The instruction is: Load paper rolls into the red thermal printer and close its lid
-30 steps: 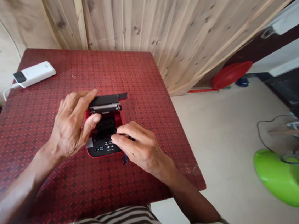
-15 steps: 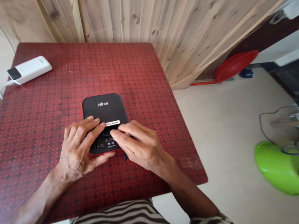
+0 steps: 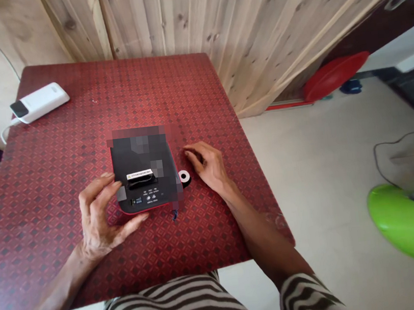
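A black, box-shaped device that looks like a receipt printer [image 3: 141,157] lies on the red patterned table, red along its rim. A white sticker, a dark slot and small ports show on its near part; patches of its far and right parts are pixelated. My left hand [image 3: 100,215] grips its near left corner, fingertips against the left side and thumb along the front edge. A white ring with a black centre, like a small paper roll [image 3: 180,173], is beside its right edge. My right hand [image 3: 210,167] is right of that, thumb and forefinger together; anything between them is hidden.
A white power bank [image 3: 44,101] with a cable lies at the table's far left. A dark cord end [image 3: 175,214] sticks out near the device's front. The wooden wall [image 3: 163,21] borders the far edge. On the floor at right stands a green stool [image 3: 402,221].
My right hand has left the slot area and moved right and away from me, uncovering the slot and the white ring. My left hand has slid back off the device's top to its corner.
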Action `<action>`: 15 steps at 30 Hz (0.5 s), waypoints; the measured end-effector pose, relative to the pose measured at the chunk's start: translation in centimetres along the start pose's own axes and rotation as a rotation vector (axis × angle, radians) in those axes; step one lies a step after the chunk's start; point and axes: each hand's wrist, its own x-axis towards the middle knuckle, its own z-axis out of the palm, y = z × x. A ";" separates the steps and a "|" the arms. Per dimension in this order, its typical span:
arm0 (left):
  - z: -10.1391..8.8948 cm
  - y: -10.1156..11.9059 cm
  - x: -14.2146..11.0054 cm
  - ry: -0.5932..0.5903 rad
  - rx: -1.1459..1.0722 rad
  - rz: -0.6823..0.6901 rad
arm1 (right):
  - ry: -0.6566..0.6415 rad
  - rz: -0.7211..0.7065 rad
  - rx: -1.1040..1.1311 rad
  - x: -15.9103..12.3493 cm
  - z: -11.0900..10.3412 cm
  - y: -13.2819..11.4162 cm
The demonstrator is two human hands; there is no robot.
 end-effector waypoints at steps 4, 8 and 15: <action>0.2 -0.4 -0.9 0.014 0.063 0.047 | -0.007 0.008 0.022 0.2 0.1 0.0; 0.3 -0.9 -0.7 0.024 0.065 0.094 | -0.004 0.029 0.036 0.5 -0.2 0.0; 0.2 -1.0 -0.6 0.012 0.063 0.077 | 0.005 0.044 0.041 0.5 -0.1 0.1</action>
